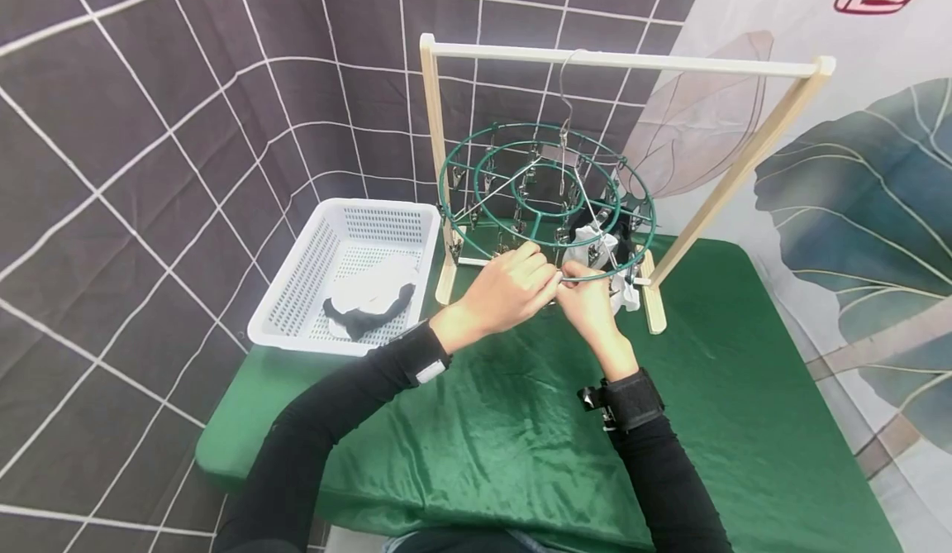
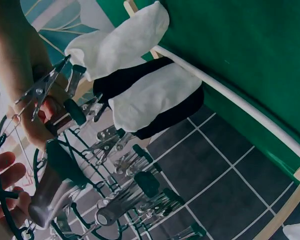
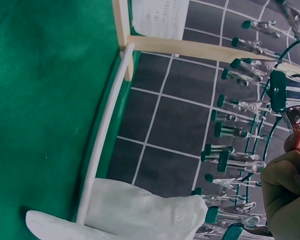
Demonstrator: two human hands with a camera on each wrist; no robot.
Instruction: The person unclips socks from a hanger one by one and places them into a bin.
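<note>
A round green clip hanger (image 1: 476, 193) with several metal clips hangs at chest side of the stand. My left hand (image 1: 513, 284) curls its fingers at the hanger's near rim. Close beside it, my right hand (image 1: 587, 297) pinches a clip (image 3: 279, 92) with green tips at the same rim. Just right of the right hand, white socks (image 2: 127, 40) and a black sock (image 2: 190, 105) hang from clips. In the right wrist view a white sock (image 3: 145, 210) hangs low by the white bar. The hands partly hide the clips between them.
A wooden stand (image 1: 625, 59) holds the hanger by its hook (image 1: 563, 82). Left on the green-covered table (image 1: 476, 421) stands a white basket (image 1: 260, 330), with white cloth (image 1: 375, 284) and a black sock (image 1: 364, 321) in it. A grey tiled-pattern curtain (image 1: 186, 206) hangs behind.
</note>
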